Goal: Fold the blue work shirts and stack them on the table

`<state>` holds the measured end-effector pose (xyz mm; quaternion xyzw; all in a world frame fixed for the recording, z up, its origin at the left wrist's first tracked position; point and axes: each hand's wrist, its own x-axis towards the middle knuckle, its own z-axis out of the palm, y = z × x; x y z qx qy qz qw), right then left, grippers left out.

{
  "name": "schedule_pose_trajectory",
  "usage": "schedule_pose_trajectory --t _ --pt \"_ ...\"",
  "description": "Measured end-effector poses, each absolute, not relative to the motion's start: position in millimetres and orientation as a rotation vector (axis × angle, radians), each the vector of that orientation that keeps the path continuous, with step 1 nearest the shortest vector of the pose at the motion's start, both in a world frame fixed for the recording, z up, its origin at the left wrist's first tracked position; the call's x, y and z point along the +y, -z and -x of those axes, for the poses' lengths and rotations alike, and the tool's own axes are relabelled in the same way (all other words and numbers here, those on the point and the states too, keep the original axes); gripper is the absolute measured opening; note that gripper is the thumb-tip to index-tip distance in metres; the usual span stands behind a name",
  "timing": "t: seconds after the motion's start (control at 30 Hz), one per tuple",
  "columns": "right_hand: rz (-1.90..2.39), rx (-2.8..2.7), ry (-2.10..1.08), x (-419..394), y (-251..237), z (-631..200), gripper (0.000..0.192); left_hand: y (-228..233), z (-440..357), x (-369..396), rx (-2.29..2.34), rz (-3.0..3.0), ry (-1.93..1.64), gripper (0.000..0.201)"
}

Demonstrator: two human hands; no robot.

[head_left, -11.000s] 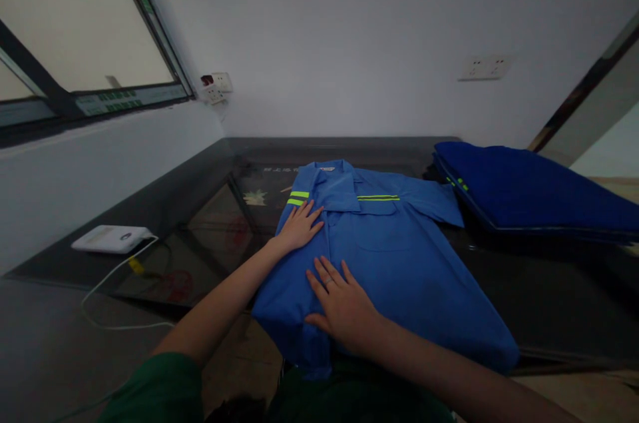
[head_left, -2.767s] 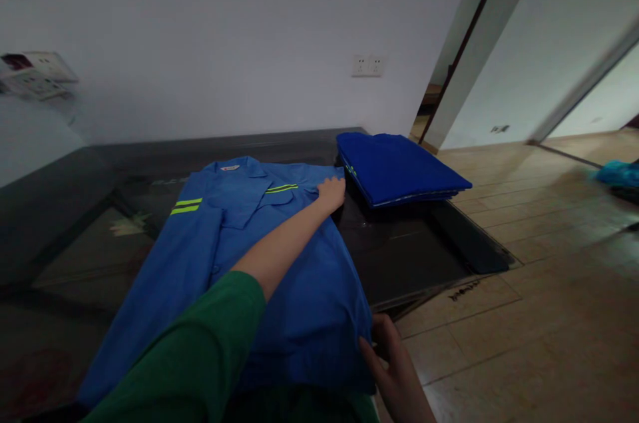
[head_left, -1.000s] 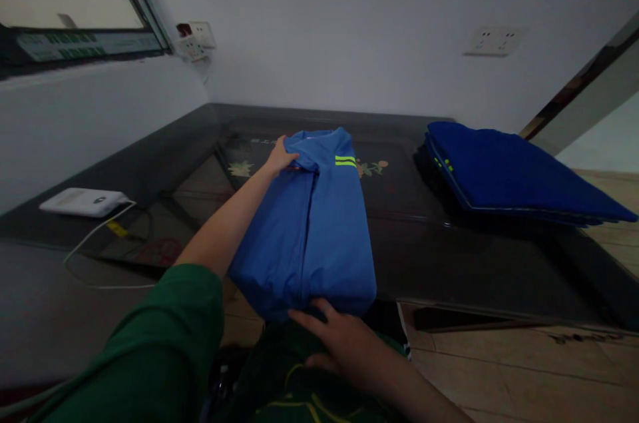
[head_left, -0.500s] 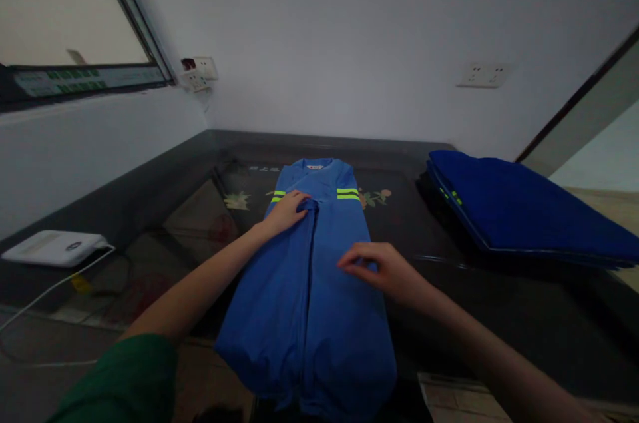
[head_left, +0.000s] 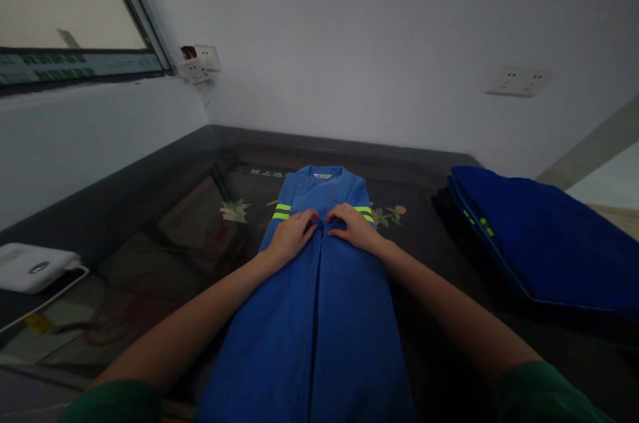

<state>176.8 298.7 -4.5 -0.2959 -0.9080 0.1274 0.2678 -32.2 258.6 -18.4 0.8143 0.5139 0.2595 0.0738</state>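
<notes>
Pressing flat, ungripped: left hand [head_left: 291,236], right hand [head_left: 355,227] on narrow-folded blue reflective-striped work shirt [head_left: 319,316]; lengthwise fold likely follows.

One head-worn camera looks forward and down along both arms, close over the table [head_left: 429,256], facing the far wall [head_left: 379,43].

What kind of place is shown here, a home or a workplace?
Probably a plain indoor room, perhaps a workplace: a folded blue work shirt with yellow reflective stripes on a dark glass-topped table, a stack of folded dark blue garments, and white wall sockets.
</notes>
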Motion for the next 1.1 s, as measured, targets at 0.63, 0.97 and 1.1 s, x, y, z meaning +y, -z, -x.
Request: schedule_pose_trajectory --t 0.63,0.97,1.1 --pt "0.585 -2.925 -0.054 302 -53 -186 0.017 -2 33 253 1.552 -2.848 -0.544 0.019" --pt "0.837 -2.69 -0.304 296 -30 -184 0.02 0 26 245 1.471 -2.768 -0.572 0.015" --pt "0.831 -2.584 -0.452 300 -15 -184 0.022 1 24 244 1.465 -2.791 -0.541 0.015"
